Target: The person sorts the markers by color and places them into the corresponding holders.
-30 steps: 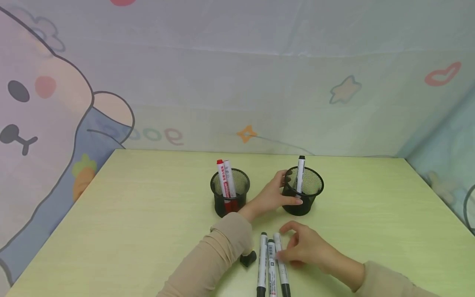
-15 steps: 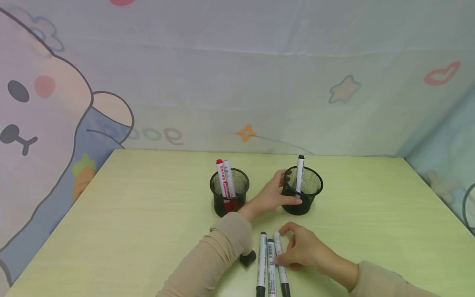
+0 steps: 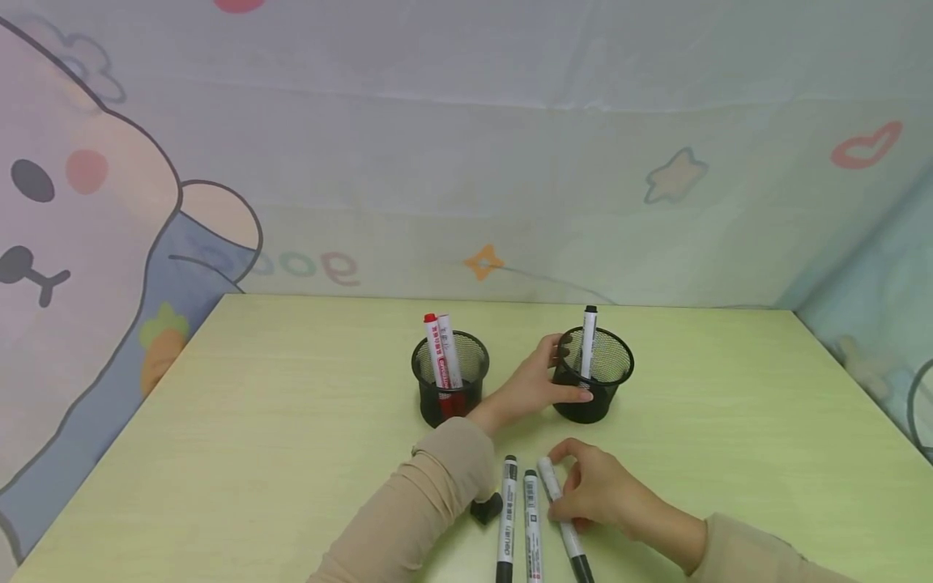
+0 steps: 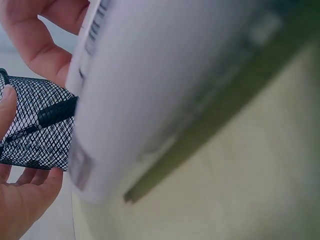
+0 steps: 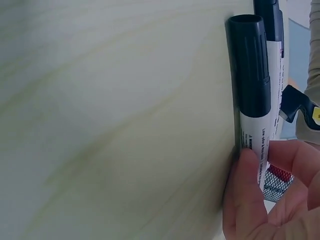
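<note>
My left hand (image 3: 532, 385) curls round the right black mesh pen cup (image 3: 603, 395), thumb in front and fingers behind. One black-capped whiteboard marker (image 3: 589, 344) stands in that cup. In the left wrist view, the cup (image 4: 50, 135) lies between the fingers and thumb. My right hand (image 3: 601, 490) pinches the rightmost whiteboard marker (image 3: 571, 538), which lies slanted on the table, black cap towards the near edge. The right wrist view shows thumb and finger on the white barrel of this marker (image 5: 254, 75). Two more markers, a middle one (image 3: 533, 526) and a left one (image 3: 506, 518), lie beside it.
Left of the held cup stands another mesh cup (image 3: 432, 409) with a red-capped marker (image 3: 436, 348) and a second white-barrelled one. A small black object (image 3: 486, 508) is at the left sleeve. A printed curtain (image 3: 408, 162) hangs behind the table (image 3: 313, 389).
The rightmost marker's near end has swung right, apart from the middle marker, with my right fingers on it. The left marker has shifted slightly left and turned. My left hand stays on the cup.
</note>
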